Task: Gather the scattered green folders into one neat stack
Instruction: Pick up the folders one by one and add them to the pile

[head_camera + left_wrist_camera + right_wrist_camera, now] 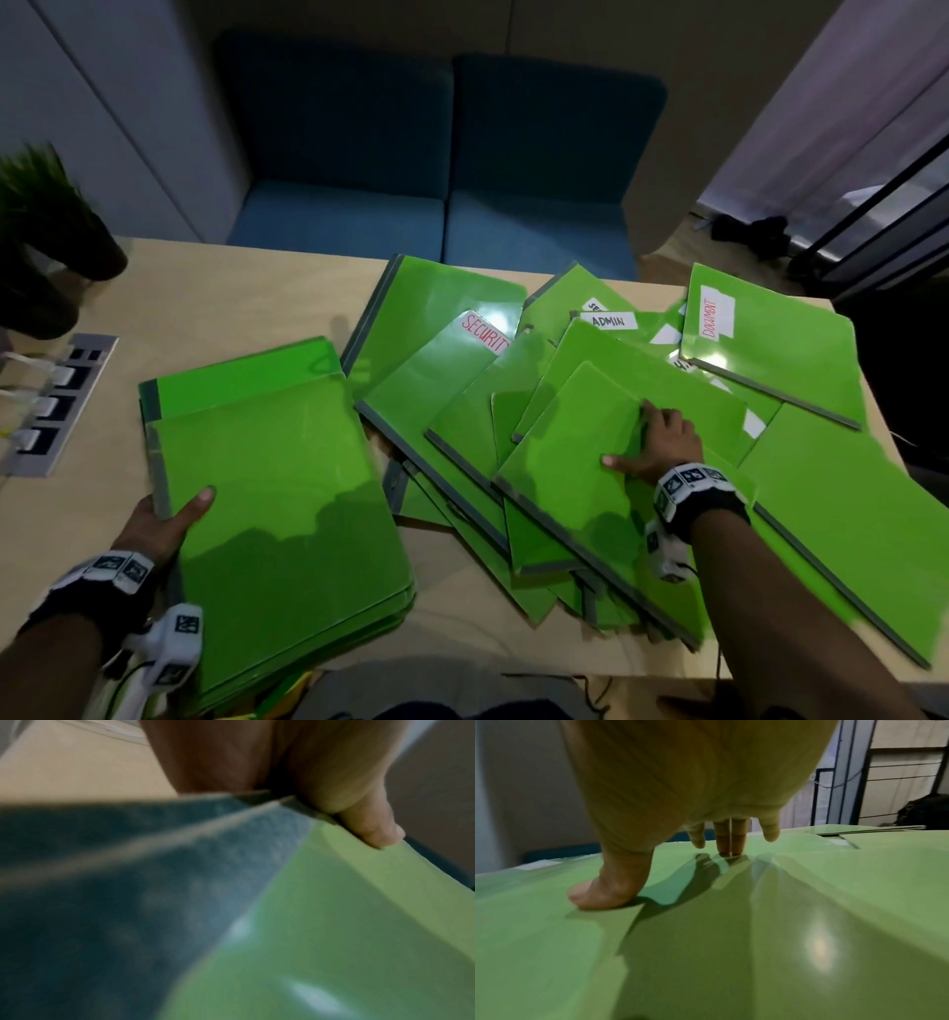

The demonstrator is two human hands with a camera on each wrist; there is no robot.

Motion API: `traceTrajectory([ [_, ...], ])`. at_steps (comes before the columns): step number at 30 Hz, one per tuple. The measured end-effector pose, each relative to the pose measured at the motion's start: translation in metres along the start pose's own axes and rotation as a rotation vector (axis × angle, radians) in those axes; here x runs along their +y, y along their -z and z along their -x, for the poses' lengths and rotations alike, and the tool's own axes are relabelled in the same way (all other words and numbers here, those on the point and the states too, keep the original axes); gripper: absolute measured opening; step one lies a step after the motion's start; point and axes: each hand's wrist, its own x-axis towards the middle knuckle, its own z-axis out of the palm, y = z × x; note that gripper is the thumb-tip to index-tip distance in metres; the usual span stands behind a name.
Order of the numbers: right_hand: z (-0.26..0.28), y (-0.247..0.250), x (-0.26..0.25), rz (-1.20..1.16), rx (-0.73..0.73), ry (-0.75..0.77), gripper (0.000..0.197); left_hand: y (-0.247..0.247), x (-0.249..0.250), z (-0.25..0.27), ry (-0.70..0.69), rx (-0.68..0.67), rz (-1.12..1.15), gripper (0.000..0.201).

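Note:
On the left of the wooden table point(231, 298) lies a stack of green folders point(277, 503) with grey spines. My left hand point(169, 514) grips its near left edge; the thumb point(372, 829) lies on the top cover point(334, 923), and the fingers underneath are hidden. Several more green folders point(462, 411) lie scattered and overlapping on the right, some labelled SECURITY point(482, 331), ADMIN point(608, 321) and DOCUMENT point(716, 318). My right hand point(642, 442) rests on the uppermost folder point(570, 462) of that pile. Its thumb point(603, 894) and straight fingertips point(729, 845) press the cover point(757, 923).
A socket strip point(56, 406) with plugged cables is set into the table at the left edge, with a potted plant point(46, 216) behind it. A blue sofa point(436, 169) stands beyond the table. Folders overhang the near and right table edges. A dark bag point(750, 231) lies on the floor.

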Motion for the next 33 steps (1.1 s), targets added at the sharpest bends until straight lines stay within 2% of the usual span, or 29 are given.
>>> traceTrajectory([
  [3,-0.011,0.006,-0.011,0.069,-0.027,0.041,0.126,-0.001,0.003,0.006,0.027,0.023,-0.010,0.064],
  [6,-0.025,0.017,-0.019,-0.017,-0.036,0.070,0.123,-0.001,0.005,0.006,0.025,0.021,0.004,0.065],
  [10,-0.054,0.044,-0.024,0.002,0.032,0.141,0.120,-0.001,0.004,0.006,0.056,0.046,-0.039,0.069],
  [13,-0.077,0.062,-0.026,-0.028,0.052,0.135,0.118,-0.002,0.007,0.007,0.080,0.057,-0.054,0.068],
  [18,-0.101,0.066,-0.034,-0.107,-0.087,0.062,0.116,-0.002,0.009,0.007,0.088,0.079,-0.031,0.067],
  [21,-0.101,0.068,-0.038,0.011,-0.014,0.080,0.116,-0.002,0.007,0.005,0.096,0.081,-0.012,0.063],
  [24,-0.097,0.082,-0.039,-0.032,0.106,0.115,0.116,-0.003,0.006,0.004,0.095,0.077,0.013,0.066],
  [26,-0.093,0.097,-0.042,-0.065,0.150,0.182,0.099,-0.004,0.006,0.004,0.099,0.077,0.013,0.071],
  [28,-0.084,0.116,-0.050,-0.186,0.183,0.265,0.067,-0.005,0.010,0.011,0.106,0.085,0.005,0.067],
  [29,-0.075,0.126,-0.055,-0.275,0.190,0.303,0.058,-0.005,0.013,0.015,0.097,0.084,0.012,0.065],
  [33,-0.038,0.151,-0.097,-0.376,0.194,0.423,0.045,0.000,0.011,0.017,0.043,0.046,0.013,0.065],
])
